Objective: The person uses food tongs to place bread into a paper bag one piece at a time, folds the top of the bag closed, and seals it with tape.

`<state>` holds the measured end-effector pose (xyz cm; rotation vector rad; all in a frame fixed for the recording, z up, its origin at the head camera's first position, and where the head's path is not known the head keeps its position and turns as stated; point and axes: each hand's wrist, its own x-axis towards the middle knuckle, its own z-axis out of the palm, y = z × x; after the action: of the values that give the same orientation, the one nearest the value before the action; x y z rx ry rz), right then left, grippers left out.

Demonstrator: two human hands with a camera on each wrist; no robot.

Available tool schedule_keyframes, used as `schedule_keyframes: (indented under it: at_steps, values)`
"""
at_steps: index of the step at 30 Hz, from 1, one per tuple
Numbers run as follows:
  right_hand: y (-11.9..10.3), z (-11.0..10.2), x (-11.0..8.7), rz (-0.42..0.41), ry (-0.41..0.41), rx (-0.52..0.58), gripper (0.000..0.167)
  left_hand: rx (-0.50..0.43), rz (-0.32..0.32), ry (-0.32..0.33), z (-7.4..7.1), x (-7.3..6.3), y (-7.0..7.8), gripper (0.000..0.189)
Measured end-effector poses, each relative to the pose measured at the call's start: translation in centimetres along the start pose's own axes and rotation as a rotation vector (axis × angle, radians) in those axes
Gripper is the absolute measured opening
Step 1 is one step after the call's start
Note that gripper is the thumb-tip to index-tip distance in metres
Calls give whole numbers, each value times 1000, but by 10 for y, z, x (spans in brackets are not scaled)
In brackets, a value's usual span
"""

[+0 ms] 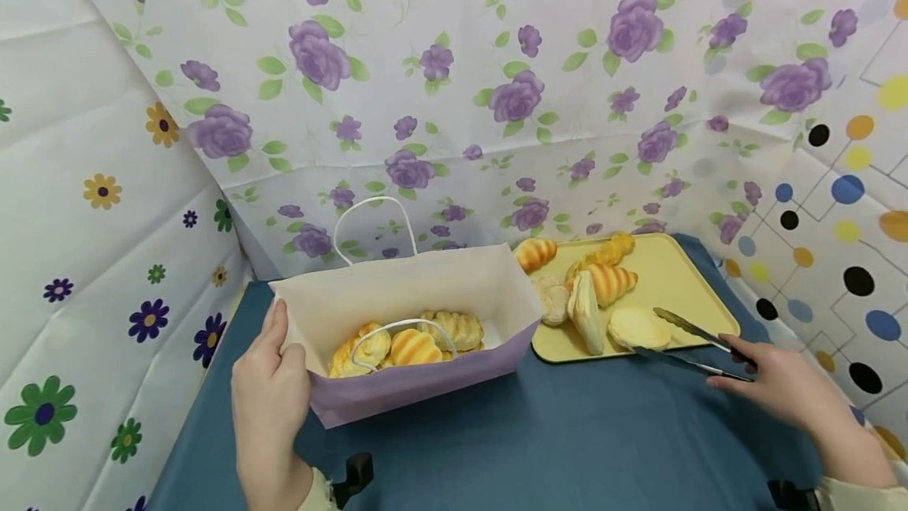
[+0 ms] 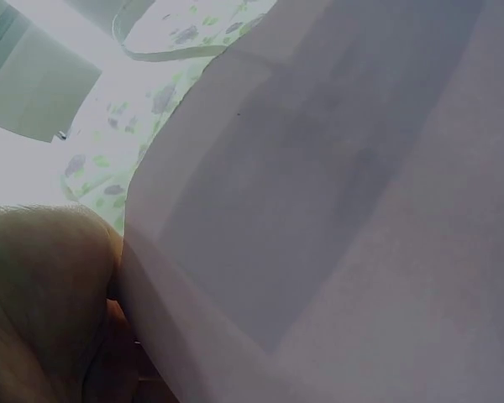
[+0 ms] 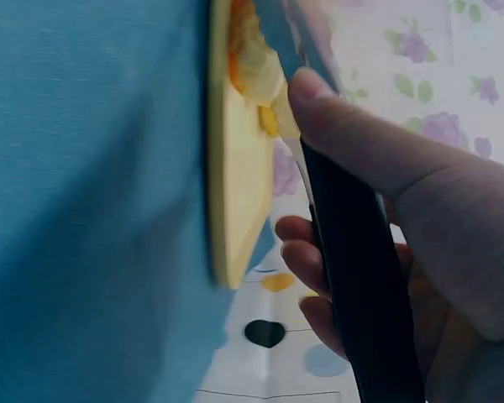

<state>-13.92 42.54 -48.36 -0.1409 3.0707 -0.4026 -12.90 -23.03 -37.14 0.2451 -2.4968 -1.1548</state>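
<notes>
My left hand (image 1: 269, 385) grips the left side of a purple paper bag (image 1: 433, 377) with a white inside and white string handles. Several bread pieces lie in it, among them a striped roll (image 1: 414, 347) and a twisted bread (image 1: 454, 330). With my right hand (image 1: 787, 385) I hold metal tongs (image 1: 698, 332) by their black handles (image 3: 344, 252). The spread tong tips are at either side of a round pale bun (image 1: 636, 327) on the yellow tray (image 1: 684, 282). In the left wrist view the bag wall (image 2: 336, 210) fills most of the picture.
Several other breads share the tray: a long pale wedge-shaped bread (image 1: 585, 314), a striped croissant (image 1: 613, 282), a bumpy round bread (image 1: 549, 298) and a small roll (image 1: 535, 253). A blue cloth (image 1: 496, 448) covers the table. Patterned sheets (image 1: 454, 101) hang behind and at both sides.
</notes>
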Motion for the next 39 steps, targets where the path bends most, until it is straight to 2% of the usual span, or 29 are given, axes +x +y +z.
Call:
schedule_keyframes:
  at_steps: [8, 15, 21, 28, 34, 39]
  values:
    - [2, 11, 2, 55, -19, 36, 105, 4, 7, 2, -1, 0, -1, 56]
    - [-2, 15, 8, 87, -62, 93, 104, 7, 20, 16, -3, 2, -1, 55]
    - [-5, 17, 9, 121, -65, 64, 110, 6, -5, -8, -3, 3, 0, 55]
    - [-7, 16, 8, 158, -72, 68, 114, -9, -11, 0, -1, 0, 0, 56]
    - [-9, 14, 3, 165, -69, 94, 106, -19, -7, -4, 0, 0, 0, 56]
    - [-13, 16, 0, 122, -13, 91, 93, -5, 9, 11, -1, 0, -2, 55]
